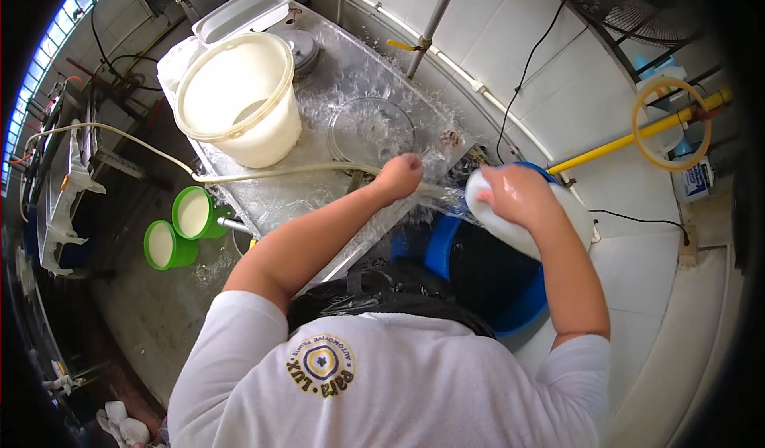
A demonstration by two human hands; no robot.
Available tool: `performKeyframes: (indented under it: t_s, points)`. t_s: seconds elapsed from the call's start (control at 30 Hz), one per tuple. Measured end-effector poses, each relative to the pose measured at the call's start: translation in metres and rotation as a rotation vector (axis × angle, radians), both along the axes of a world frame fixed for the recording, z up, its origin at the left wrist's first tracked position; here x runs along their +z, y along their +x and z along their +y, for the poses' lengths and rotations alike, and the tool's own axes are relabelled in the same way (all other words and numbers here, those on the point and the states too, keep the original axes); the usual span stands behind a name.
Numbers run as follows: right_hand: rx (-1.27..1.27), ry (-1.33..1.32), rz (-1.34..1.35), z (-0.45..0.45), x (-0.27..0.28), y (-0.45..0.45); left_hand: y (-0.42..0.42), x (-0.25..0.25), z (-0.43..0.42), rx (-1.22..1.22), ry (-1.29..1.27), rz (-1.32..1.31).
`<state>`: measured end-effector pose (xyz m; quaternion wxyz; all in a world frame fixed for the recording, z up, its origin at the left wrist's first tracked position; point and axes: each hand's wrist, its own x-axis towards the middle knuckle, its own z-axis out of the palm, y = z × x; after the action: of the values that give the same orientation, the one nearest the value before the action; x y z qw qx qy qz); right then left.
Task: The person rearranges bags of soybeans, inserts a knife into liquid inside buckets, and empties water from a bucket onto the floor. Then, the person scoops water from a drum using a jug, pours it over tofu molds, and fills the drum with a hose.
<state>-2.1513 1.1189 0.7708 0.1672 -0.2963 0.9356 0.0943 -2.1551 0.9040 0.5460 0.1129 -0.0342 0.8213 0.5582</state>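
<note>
My left hand is wrapped round the end of a pale hose, and water sprays from it to the right. In my right hand is a white round lid-like piece, held tilted over a blue barrel with a dark inside. The spray reaches the near edge of the white piece. Left of my hands, a large cream bucket stands on a wet metal table. Near my left hand a clear round lid lies flat on that table.
Two green buckets with pale contents stand on the floor at the left. A white tray sits at the table's far end. On the right, a yellow pipe juts from the wall with a ring on it.
</note>
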Motion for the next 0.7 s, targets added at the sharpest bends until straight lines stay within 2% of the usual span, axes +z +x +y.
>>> performKeyframes:
  t_s: [0.03, 0.07, 0.1, 0.13, 0.2, 0.23, 0.27, 0.33, 0.43, 0.47, 0.53, 0.57, 0.6, 0.63, 0.7]
  points:
    - [-0.054, 0.050, -0.053, 0.016, -0.013, 0.003, 0.017, 0.012, -0.010, 0.005, -0.003, -0.006]
    - [-0.084, 0.070, -0.055, 0.036, -0.032, 0.006, 0.035, 0.023, -0.019, -0.070, -0.106, 0.127]
    - [-0.225, 0.096, -0.110, 0.050, -0.044, 0.009, 0.053, 0.030, -0.029, -0.148, -0.210, 0.258]
    - [-0.293, 0.137, -0.117, 0.071, -0.063, 0.012, 0.066, 0.034, -0.039, -0.144, -0.215, 0.250]
    - [-0.284, 0.060, 0.125, 0.096, -0.090, 0.034, 0.090, 0.035, -0.057, -0.062, -0.477, 0.619]
    - [-0.335, -0.170, 0.168, 0.101, -0.109, 0.044, 0.097, 0.031, -0.067, -0.061, -0.482, 0.612]
    - [-0.386, -0.398, 0.208, 0.106, -0.130, 0.053, 0.105, 0.024, -0.076, 0.015, -0.531, 0.528]
    - [-0.583, -0.524, -0.060, 0.106, -0.181, 0.061, 0.110, 0.008, -0.079, 0.096, -0.585, 0.434]
    - [-0.575, -0.528, -0.145, 0.081, -0.239, 0.071, 0.098, -0.019, -0.089, 0.151, -0.272, -0.104]
    - [-0.549, -0.487, -0.067, 0.069, -0.248, 0.072, 0.094, -0.013, -0.084, 0.184, -0.279, -0.120]
    - [-0.482, -0.460, -0.012, 0.049, -0.265, 0.066, 0.086, 0.006, -0.078, 0.340, 0.063, -0.424]
    - [-0.604, -0.505, -0.016, 0.047, -0.272, 0.061, 0.084, 0.004, -0.081, 0.374, 0.058, -0.431]
    - [-0.730, -0.549, -0.016, 0.045, -0.279, 0.054, 0.081, 0.003, -0.084, 0.364, 0.224, -0.538]
    - [-0.807, -0.648, -0.030, 0.046, -0.290, 0.050, 0.078, 0.002, -0.089, 0.343, 0.394, -0.639]
    - [-0.872, -0.681, 0.016, 0.041, -0.335, 0.047, 0.073, -0.004, -0.094, 0.347, 0.469, -0.656]
